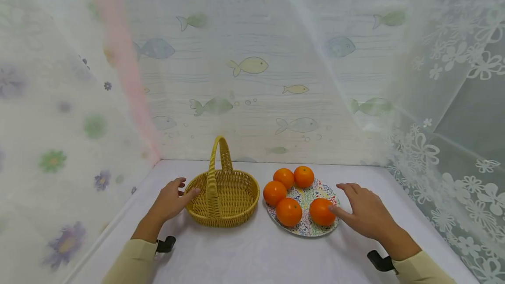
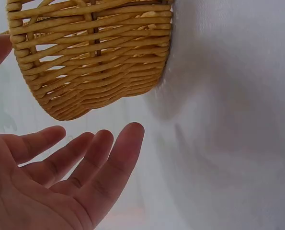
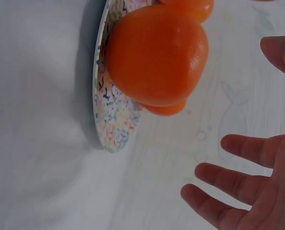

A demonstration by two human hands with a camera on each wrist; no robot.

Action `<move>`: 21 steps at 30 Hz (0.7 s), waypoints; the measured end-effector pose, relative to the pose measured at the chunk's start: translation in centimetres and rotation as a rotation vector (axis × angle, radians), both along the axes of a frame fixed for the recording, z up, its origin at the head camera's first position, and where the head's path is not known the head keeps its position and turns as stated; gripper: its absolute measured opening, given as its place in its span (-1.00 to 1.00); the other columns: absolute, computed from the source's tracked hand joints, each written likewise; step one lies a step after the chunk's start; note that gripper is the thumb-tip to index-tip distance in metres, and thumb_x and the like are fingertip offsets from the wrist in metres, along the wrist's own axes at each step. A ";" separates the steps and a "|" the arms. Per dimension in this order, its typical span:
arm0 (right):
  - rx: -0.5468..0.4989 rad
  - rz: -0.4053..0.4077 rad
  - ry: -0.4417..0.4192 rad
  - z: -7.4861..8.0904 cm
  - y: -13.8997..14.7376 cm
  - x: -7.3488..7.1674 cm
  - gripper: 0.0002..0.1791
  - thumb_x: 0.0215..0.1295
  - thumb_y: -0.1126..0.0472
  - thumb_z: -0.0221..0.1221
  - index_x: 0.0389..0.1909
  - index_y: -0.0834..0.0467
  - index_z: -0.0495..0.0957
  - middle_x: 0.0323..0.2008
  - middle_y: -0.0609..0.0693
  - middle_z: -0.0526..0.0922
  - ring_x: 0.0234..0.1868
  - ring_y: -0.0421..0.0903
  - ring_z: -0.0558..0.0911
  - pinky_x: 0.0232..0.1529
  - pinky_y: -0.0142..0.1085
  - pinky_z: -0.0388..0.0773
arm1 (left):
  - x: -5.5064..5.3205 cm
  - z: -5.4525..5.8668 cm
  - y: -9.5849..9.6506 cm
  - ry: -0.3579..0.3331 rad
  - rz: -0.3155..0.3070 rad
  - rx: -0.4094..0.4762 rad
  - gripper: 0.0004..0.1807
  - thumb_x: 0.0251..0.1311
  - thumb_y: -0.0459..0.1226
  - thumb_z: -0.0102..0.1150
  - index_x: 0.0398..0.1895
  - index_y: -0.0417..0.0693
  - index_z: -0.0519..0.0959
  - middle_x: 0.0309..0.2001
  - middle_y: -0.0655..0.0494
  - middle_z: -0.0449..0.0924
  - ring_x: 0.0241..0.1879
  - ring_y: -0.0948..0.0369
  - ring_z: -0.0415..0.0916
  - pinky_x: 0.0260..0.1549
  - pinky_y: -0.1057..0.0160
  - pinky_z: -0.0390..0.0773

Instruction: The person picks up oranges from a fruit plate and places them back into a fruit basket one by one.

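Observation:
A yellow wicker basket with a tall arched handle stands left of centre in the head view, nothing inside it. My left hand is at its left side, thumb over the rim. In the left wrist view the fingers are spread apart from the basket's woven wall. Several oranges sit on a round speckled plate. My right hand hovers at the plate's right edge, its thumb near the closest orange. The right wrist view has the fingers apart from that orange.
A white cloth covers the table. Behind it hangs a sheer curtain printed with fish. Flowered curtains flank the left side and the right side. Dark wrist straps show at both sleeves.

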State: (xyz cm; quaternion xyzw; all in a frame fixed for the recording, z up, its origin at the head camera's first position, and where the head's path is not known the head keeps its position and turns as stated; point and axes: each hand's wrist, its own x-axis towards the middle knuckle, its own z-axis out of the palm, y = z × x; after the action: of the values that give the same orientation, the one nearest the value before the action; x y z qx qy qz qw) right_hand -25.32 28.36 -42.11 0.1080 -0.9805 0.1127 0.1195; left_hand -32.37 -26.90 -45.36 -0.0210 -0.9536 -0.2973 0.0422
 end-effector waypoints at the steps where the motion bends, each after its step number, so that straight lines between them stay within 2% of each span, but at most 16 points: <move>1: -0.005 0.001 0.002 -0.1 -0.1 0.0 -0.08 0.31 -0.49 0.12 0.42 0.13 0.41 0.36 0.25 0.50 0.29 0.31 0.51 0.28 0.42 0.39 | 0.0 -0.1 0.0 -0.009 0.006 0.007 0.03 0.34 0.35 0.07 0.54 -0.28 0.17 0.39 -0.32 0.39 0.26 -0.19 0.51 0.13 -0.20 0.64; 6: -0.035 0.014 0.009 -0.6 -0.2 -0.1 -0.08 0.32 -0.50 0.09 0.41 0.13 0.40 0.36 0.23 0.50 0.30 0.30 0.51 0.24 0.41 0.43 | 0.1 -0.2 0.1 -0.056 0.038 0.068 0.05 0.32 0.34 0.10 0.55 -0.28 0.16 0.40 -0.33 0.38 0.31 -0.21 0.47 0.06 -0.10 0.71; 11: -0.060 0.012 -0.001 -1.0 -0.4 -0.2 -0.07 0.32 -0.53 0.07 0.40 0.12 0.41 0.36 0.22 0.50 0.30 0.30 0.52 0.22 0.39 0.47 | -0.2 -0.6 0.0 -0.095 0.062 0.200 0.01 0.31 0.29 0.18 0.55 -0.23 0.18 0.43 -0.30 0.35 0.35 -0.21 0.42 -0.13 0.10 0.79; 17: -0.083 0.003 -0.009 -1.4 -0.5 -0.2 -0.09 0.32 -0.52 0.06 0.39 0.10 0.42 0.36 0.21 0.49 0.30 0.29 0.51 0.20 0.39 0.48 | -0.7 -1.1 -0.3 -0.119 0.077 0.310 -0.05 0.30 0.23 0.24 0.52 -0.23 0.26 0.43 -0.29 0.35 0.34 -0.21 0.44 -0.17 0.15 0.80; 21: -0.106 0.009 -0.011 -1.8 -0.6 -0.1 -0.09 0.32 -0.52 0.07 0.38 0.11 0.43 0.35 0.20 0.50 0.31 0.28 0.51 0.21 0.38 0.49 | -0.8 -1.2 -0.3 -0.164 0.108 0.383 -0.09 0.29 0.18 0.29 0.48 -0.24 0.30 0.40 -0.29 0.36 0.26 -0.15 0.49 -0.18 0.15 0.80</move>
State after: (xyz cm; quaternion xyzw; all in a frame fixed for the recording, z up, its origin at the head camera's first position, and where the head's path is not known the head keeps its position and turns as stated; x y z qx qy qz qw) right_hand -25.44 27.74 -43.86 0.1054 -0.9733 0.1654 0.1191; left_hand -33.16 -27.24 -46.61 0.0628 -0.8796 -0.4712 -0.0165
